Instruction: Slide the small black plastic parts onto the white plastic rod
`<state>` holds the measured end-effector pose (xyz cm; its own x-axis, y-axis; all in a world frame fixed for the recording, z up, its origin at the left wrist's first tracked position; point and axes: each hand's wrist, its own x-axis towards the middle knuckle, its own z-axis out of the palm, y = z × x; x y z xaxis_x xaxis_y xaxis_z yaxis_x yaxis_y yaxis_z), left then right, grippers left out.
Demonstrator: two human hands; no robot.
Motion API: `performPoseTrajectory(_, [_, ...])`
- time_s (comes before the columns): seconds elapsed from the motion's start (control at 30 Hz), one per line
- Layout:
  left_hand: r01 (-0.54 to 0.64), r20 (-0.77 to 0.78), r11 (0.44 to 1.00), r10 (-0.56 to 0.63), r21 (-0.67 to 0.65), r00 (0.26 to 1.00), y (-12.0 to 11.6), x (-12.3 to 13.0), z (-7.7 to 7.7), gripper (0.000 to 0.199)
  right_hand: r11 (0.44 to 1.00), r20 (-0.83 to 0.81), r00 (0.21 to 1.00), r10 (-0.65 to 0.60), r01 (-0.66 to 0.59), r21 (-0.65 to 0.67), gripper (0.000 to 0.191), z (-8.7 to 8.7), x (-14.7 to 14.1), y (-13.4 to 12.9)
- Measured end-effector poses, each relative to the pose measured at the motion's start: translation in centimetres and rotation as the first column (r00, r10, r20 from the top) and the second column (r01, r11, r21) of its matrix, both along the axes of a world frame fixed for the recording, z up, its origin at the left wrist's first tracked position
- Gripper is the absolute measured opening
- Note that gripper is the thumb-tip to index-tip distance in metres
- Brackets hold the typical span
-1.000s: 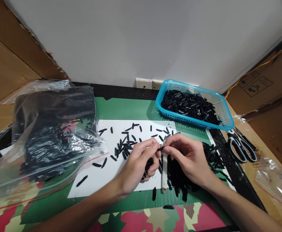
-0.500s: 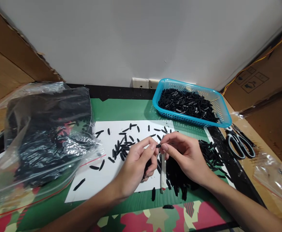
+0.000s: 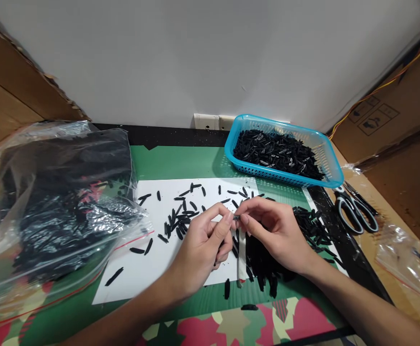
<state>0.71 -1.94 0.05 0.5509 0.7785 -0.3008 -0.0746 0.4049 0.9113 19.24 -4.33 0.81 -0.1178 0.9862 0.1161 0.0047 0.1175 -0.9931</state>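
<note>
A small slim black piece (image 3: 236,217) is pinched between the thumb and forefinger of both my hands, its exact kind unclear. My left hand (image 3: 206,242) grips one end, with its other fingers curled in. Thumb and forefinger of my right hand (image 3: 277,230) close on the other end. Beneath my right hand lies a dense heap of similar black pieces (image 3: 264,269), partly hidden. A narrow white strip (image 3: 242,259) runs below the fingertips. More loose black pieces (image 3: 177,221) are scattered over the white sheet (image 3: 138,271) left of my hands.
At the back right, a blue plastic basket (image 3: 285,179) holds many black pieces. A clear zip bag (image 3: 69,216) full of black material fills the left. Scissors (image 3: 357,211) and a small clear bag (image 3: 401,259) lie on the right. Cardboard (image 3: 393,129) and a wall (image 3: 159,62) border the table.
Both hands stay together on the black piece, which has tilted or turned slightly, showing a paler side. The whole view has shifted a little.
</note>
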Motion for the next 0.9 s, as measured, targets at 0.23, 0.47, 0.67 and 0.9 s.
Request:
performPoseTrajectory(0.23, [-0.021,0.018,0.998,0.022,-0.061,1.000,0.26,0.08,0.29,0.040,0.999,0.007,1.000,-0.020,0.020,0.041,0.012,-0.19,0.07,-0.26])
performPoseTrajectory(0.47, [-0.043,0.016,0.997,0.044,-0.057,0.999,0.20,0.07,0.63,0.044,0.999,-0.007,0.999,-0.043,0.043,0.003,0.007,-0.10,0.06,-0.08])
performPoseTrajectory(0.67, [-0.054,0.017,0.997,0.055,-0.056,0.998,0.26,0.23,0.67,0.043,0.999,0.005,0.999,-0.049,0.049,-0.014,0.005,0.02,0.17,0.13])
performPoseTrajectory(0.9, [-0.065,0.027,0.997,0.066,-0.053,0.997,0.22,0.28,0.50,0.044,0.999,0.042,0.998,-0.038,0.038,-0.002,0.008,0.08,0.26,0.26])
